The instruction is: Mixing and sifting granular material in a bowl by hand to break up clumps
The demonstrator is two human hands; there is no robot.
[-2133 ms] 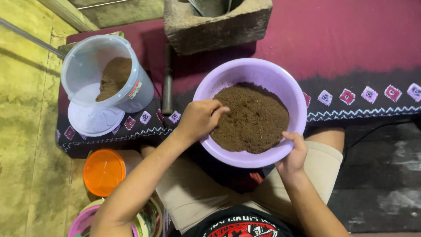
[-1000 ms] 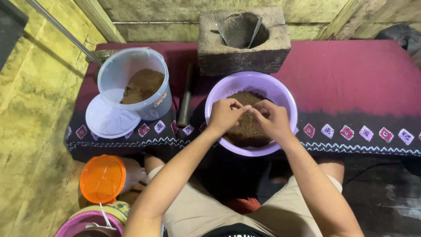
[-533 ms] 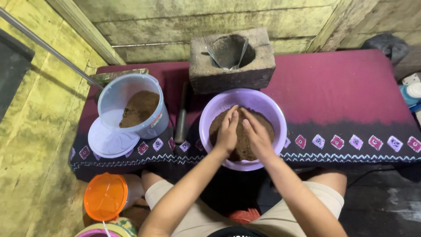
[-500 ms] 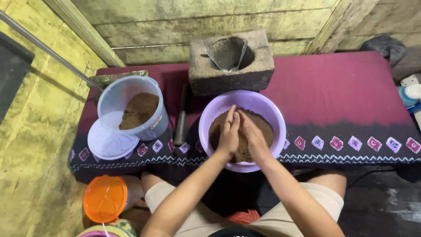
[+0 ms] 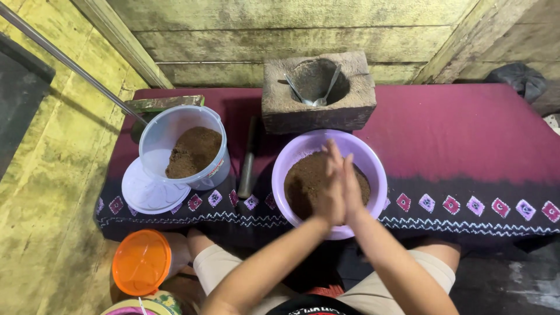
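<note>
My left hand (image 5: 328, 189) and my right hand (image 5: 353, 188) are pressed flat together, palm to palm, with the fingers straight and pointing away from me. They hover over a purple plastic bowl (image 5: 373, 163) that holds brown powder (image 5: 303, 181). I cannot see whether anything lies between the palms. The bowl rests on a maroon cloth (image 5: 466, 128) with a patterned dark border.
A clear tub (image 5: 175, 131) of brown powder stands on its white lid (image 5: 146, 192) at the left. A stone mortar (image 5: 318, 87) with metal utensils sits behind the bowl. A dark pestle (image 5: 248, 160) lies between tub and bowl. An orange-lidded jar (image 5: 142, 262) stands by my left knee.
My hands came out of the powder, met over the bowl and now press flat together. The camera has tilted up, showing more of the wall and mortar.
</note>
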